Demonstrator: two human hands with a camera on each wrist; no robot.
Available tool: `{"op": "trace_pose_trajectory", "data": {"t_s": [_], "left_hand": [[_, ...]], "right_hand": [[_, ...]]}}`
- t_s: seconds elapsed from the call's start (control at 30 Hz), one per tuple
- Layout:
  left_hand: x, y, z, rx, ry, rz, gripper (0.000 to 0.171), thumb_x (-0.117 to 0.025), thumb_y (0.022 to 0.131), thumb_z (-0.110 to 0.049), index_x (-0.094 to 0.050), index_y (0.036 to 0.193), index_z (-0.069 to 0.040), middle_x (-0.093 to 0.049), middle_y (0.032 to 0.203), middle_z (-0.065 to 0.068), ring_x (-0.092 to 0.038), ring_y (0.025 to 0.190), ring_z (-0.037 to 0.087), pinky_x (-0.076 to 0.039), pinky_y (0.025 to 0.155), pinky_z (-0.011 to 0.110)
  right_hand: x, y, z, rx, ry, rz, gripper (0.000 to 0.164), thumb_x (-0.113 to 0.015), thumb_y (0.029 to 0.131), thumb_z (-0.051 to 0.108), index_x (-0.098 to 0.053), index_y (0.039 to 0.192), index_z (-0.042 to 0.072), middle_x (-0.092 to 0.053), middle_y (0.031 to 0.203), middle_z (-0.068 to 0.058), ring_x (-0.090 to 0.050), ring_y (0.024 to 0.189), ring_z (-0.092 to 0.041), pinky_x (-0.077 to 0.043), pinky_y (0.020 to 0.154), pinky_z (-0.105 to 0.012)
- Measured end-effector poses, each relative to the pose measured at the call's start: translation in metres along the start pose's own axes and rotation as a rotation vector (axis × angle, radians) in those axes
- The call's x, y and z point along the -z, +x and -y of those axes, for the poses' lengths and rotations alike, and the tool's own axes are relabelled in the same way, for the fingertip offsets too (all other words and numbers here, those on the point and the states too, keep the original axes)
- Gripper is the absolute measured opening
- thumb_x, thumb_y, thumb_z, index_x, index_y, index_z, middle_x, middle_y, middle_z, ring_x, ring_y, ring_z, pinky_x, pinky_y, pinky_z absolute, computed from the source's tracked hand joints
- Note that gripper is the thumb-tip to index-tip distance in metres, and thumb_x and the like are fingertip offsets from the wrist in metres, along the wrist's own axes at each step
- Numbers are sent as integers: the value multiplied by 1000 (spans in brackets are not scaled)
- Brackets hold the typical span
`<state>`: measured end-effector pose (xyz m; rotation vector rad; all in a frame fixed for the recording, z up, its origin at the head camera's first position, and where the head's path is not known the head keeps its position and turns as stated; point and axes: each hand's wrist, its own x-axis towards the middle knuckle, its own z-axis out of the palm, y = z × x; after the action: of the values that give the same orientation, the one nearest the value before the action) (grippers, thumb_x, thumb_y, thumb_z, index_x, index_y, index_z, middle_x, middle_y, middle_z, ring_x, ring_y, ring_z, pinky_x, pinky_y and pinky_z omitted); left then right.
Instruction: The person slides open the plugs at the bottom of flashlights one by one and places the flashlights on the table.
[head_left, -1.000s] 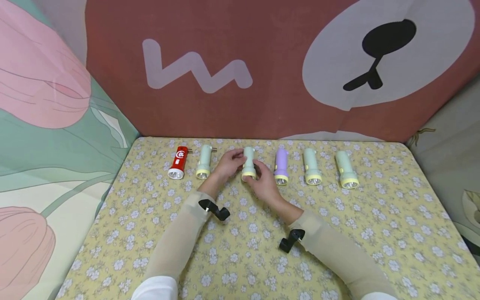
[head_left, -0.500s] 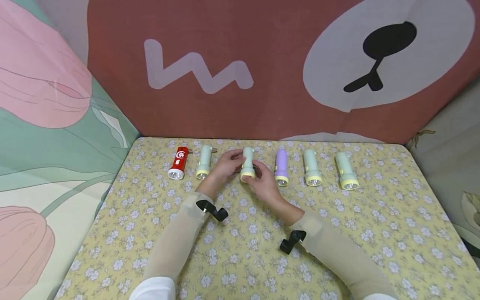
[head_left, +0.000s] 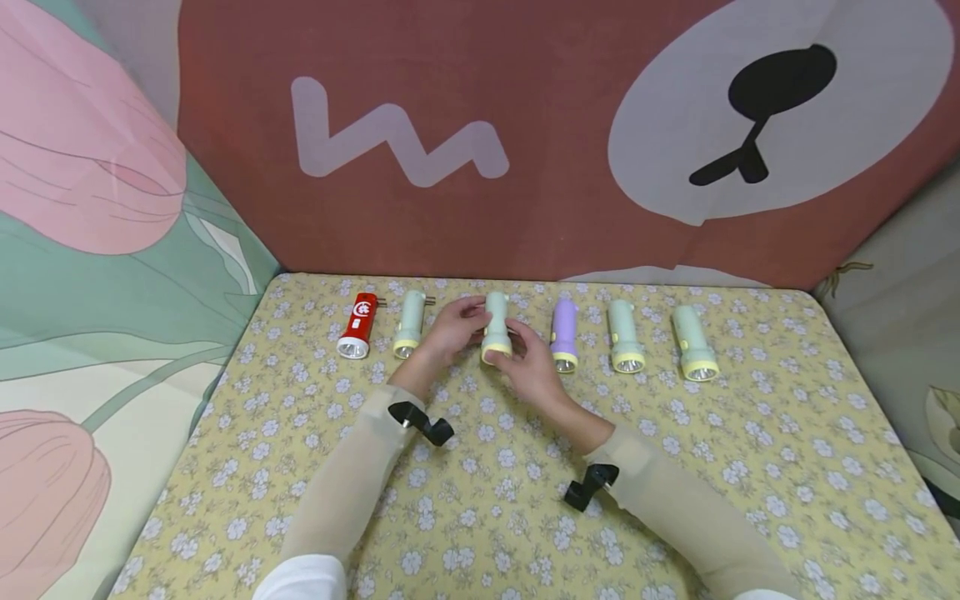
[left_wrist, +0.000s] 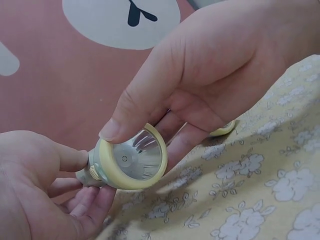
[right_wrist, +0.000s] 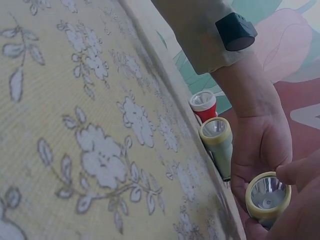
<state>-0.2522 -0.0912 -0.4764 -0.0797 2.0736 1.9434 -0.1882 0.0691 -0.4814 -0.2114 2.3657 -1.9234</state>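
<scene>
Both hands hold a mint-green flashlight (head_left: 497, 321) with a pale yellow rim, in the middle of the row. My left hand (head_left: 453, 327) pinches its narrow body from the left. From the right, my right hand (head_left: 534, 368) grips the head, the thumb on the yellow rim. In the left wrist view the flashlight's lens (left_wrist: 137, 157) points toward the camera and looks unlit. A yellow switch (left_wrist: 94, 172) shows on its side. The right wrist view shows the same lens (right_wrist: 267, 194) between the two hands.
To the left lie a red flashlight (head_left: 357, 325) and a mint one (head_left: 409, 323), both with metal prongs sticking out. A purple flashlight (head_left: 564, 329) and mint flashlights (head_left: 622, 329) (head_left: 692, 337) lie to the right. Yellow floral cloth (head_left: 480, 500) covers the table; a printed fabric wall (head_left: 525, 225) rises behind.
Both hands keep their hold on the mint flashlight, which stays in nearly the same place. The other flashlights have not moved.
</scene>
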Motion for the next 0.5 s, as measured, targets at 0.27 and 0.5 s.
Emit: {"op": "trace_pose_trajectory", "data": {"t_s": [0.27, 0.5], "left_hand": [[0, -6, -9, -24, -10, 1, 49, -58, 105, -11, -46, 152, -4, -53, 142, 18, -56, 127, 33, -53, 102, 44], [-1, -13, -16, -68, -51, 17, 50, -57, 105, -8, -44, 153, -4, -52, 142, 19, -55, 128, 34, -52, 103, 48]], "right_hand": [[3, -3, 5, 11, 68, 8, 66, -73, 96, 10, -41, 152, 1, -44, 152, -19, -47, 138, -35, -49, 108, -44], [6, -4, 8, 43, 104, 2, 61, -71, 98, 15, -44, 151, 2, -45, 152, -18, -46, 139, -34, -49, 108, -46]]}}
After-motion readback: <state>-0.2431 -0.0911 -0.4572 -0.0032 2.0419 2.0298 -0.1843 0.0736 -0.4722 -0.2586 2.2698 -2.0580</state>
